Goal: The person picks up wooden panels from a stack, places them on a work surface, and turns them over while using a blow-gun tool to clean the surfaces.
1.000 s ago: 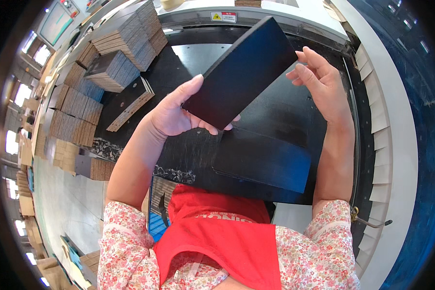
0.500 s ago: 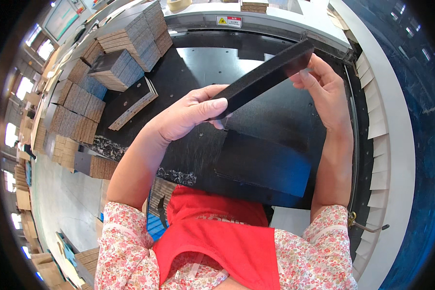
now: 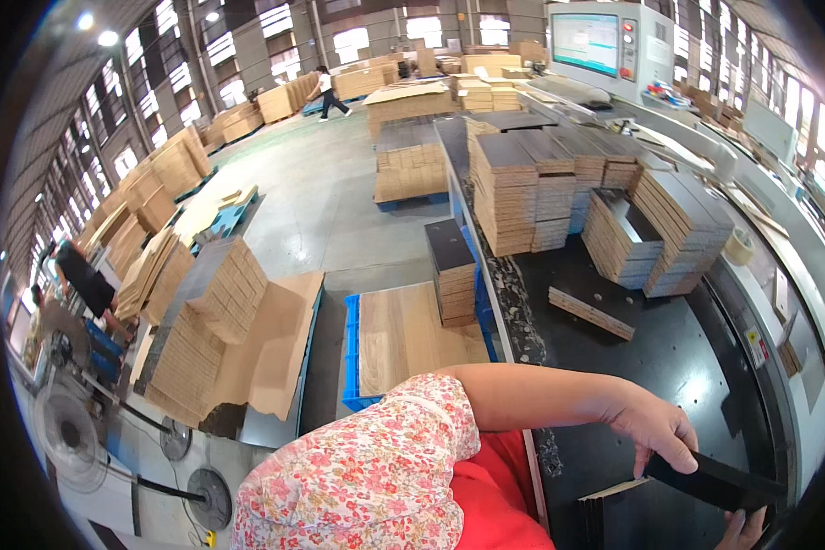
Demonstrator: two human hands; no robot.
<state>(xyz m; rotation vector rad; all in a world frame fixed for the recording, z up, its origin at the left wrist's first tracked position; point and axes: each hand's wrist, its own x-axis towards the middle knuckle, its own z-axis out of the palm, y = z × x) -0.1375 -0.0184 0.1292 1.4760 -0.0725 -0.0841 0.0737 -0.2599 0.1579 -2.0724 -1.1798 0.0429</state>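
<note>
A narrow black board [image 3: 717, 480] is held between my two hands over the black work table [image 3: 559, 440], at the lower right. My left hand [image 3: 658, 434] grips its near-left end, thumb on top and fingers curled under. The fingers of my right hand [image 3: 742, 530] close on the other end, partly cut off by the picture's rim. Below my left hand, dark boards with a pale edge [image 3: 614, 492] lie on the table. Farther up the table lies a loose strip of board [image 3: 591, 313] with a speckled raw edge.
Stacks of dark-faced boards [image 3: 522, 197] fill the table's far end. Beyond them stands a machine screen [image 3: 585, 43]. Left of the table, a blue pallet [image 3: 353, 353] bears a wood-grain panel and boards. A fan [image 3: 69, 431] stands at far left; people are in the background.
The view has swung left and up, bringing the hall into sight. My hands and the black board now appear at the lower right; both hands still hold it.
</note>
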